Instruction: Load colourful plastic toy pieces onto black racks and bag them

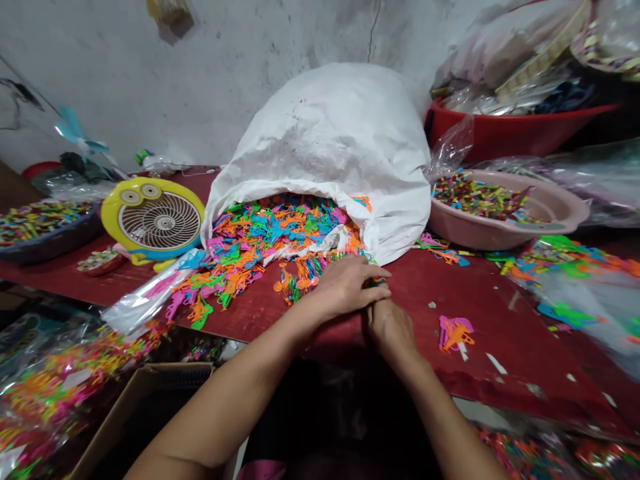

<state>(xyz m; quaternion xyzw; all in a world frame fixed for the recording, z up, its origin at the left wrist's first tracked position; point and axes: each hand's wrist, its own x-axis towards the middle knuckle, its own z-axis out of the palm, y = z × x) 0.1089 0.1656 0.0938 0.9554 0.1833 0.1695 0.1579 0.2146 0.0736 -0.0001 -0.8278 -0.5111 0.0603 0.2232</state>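
Observation:
My left hand (pixel 345 285) reaches in from the left at the table's front, its fingers curled toward my right hand (pixel 391 325). The two hands meet, and both look closed. A small dark-green and colourful bit shows between the fingers, too little to name. Just left of my left hand lies a row of small colourful plastic pieces (pixel 301 277), partly hidden behind it. Behind the hands, a big white sack (pixel 330 140) lies with its mouth toward me. Loose plastic pieces (pixel 273 230) in orange, green, blue and pink spill out of it.
A yellow fan (pixel 160 221) stands on the red table (pixel 400 387) at left. A pink basin (pixel 505 230) of small pieces is at right, below a red basin (pixel 520 133). Orange and pink pieces (pixel 455 333) lie near my right hand. An open cardboard box (pixel 120 413) sits below the edge.

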